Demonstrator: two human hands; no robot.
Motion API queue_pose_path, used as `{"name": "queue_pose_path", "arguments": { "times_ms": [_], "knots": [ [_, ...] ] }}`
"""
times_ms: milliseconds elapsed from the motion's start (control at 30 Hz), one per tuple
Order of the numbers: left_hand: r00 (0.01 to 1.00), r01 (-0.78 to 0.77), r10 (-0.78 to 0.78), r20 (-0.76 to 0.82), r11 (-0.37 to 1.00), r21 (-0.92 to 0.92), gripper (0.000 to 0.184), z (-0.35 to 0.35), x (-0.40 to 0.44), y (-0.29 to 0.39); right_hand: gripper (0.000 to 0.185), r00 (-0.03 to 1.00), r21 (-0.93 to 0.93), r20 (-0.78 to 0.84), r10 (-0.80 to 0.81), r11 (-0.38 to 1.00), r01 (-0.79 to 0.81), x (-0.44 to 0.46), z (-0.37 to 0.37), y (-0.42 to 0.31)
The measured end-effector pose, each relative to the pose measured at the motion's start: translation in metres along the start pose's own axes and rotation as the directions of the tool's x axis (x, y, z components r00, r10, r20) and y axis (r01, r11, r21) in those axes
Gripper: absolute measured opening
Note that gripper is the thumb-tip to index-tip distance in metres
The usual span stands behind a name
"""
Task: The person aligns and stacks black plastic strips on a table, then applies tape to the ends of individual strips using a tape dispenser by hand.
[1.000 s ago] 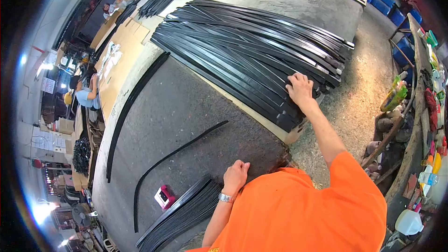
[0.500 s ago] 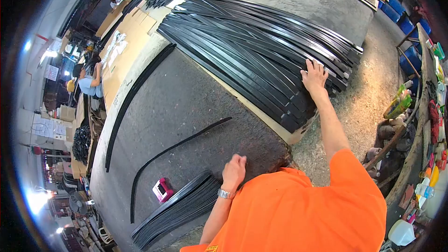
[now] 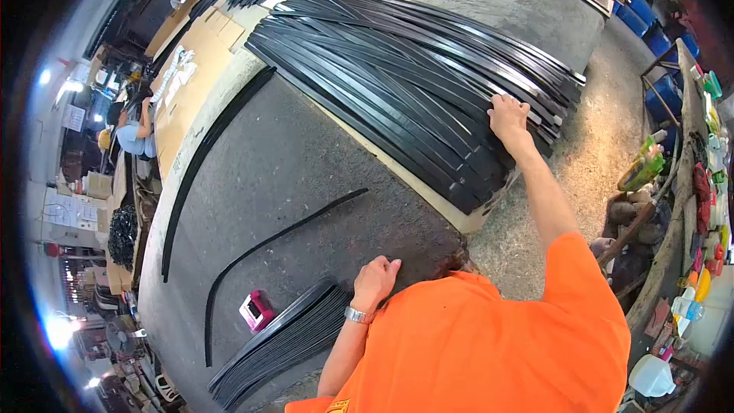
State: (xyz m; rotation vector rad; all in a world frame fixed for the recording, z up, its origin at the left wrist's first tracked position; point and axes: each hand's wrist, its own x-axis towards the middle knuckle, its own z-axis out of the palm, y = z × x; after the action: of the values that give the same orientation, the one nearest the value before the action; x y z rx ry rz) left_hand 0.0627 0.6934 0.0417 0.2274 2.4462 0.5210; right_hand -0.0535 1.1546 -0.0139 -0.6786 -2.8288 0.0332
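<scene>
My right hand is at the near right end of a wide pile of long, flat black strips. Its fingers are bent and drawn together on a strip; the fingertips are partly hidden. My left hand, a metal watch on its wrist, hovers close to my body over the dark tabletop, fingers curled with nothing visible in them. Just left of it lies a neat bundle of thin black strips. A small pink device with a pale face rests beside that bundle. One curved black strip lies alone.
A longer curved black strip runs along the table's far left edge. Across the aisle a person works at a cardboard-covered bench. On the right, a cluttered wooden shelf and blue drums border the floor.
The whole view has shifted slightly left. My right hand's fingers have bent from spread to gathered on the strips. My left hand has turned a little, its fingers still curled.
</scene>
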Motion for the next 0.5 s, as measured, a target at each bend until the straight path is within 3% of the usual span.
{"name": "queue_pose_path", "arguments": {
  "times_ms": [67, 100, 133, 167, 200, 300, 500],
  "knots": [
    [0.999, -0.037, 0.036, -0.015, 0.999, -0.033, 0.045, 0.002, 0.000, -0.001, 0.024, 1.000, 0.043, -0.018, -0.011, 0.999, 0.012, 0.001, -0.009, -0.001],
    [0.998, -0.058, 0.056, -0.040, 0.997, -0.056, 0.045, 0.004, 0.000, -0.003, 0.021, 0.999, 0.112, 0.050, -0.009, 0.994, 0.003, 0.006, -0.016, -0.001],
    [0.992, -0.116, 0.109, -0.060, 0.984, -0.137, 0.041, 0.006, -0.001, -0.005, 0.018, 0.982, 0.228, 0.178, 0.063, 0.968, -0.103, 0.008, -0.037, -0.011],
    [0.988, -0.150, 0.141, -0.057, 0.966, -0.212, 0.039, 0.007, -0.002, -0.005, 0.017, 0.980, 0.298, 0.198, 0.000, 0.953, -0.060, 0.007, -0.040, -0.013],
    [0.983, -0.182, 0.174, -0.054, 0.942, -0.282, 0.038, 0.005, -0.001, -0.002, 0.017, 0.993, 0.409, 0.106, -0.045, 0.913, -0.002, 0.000, -0.036, -0.014],
    [0.975, -0.210, 0.219, -0.023, 0.888, -0.408, 0.035, -0.002, 0.006, 0.017, 0.016, 0.993, 0.650, 0.032, -0.113, 0.757, 0.066, -0.037, -0.058, -0.032],
    [0.931, -0.131, 0.334, 0.150, 0.685, -0.716, 0.042, -0.001, 0.038, 0.074, 0.019, 0.993, 0.846, 0.096, -0.063, 0.530, -0.049, -0.117, -0.098, -0.063]
  ]
}}
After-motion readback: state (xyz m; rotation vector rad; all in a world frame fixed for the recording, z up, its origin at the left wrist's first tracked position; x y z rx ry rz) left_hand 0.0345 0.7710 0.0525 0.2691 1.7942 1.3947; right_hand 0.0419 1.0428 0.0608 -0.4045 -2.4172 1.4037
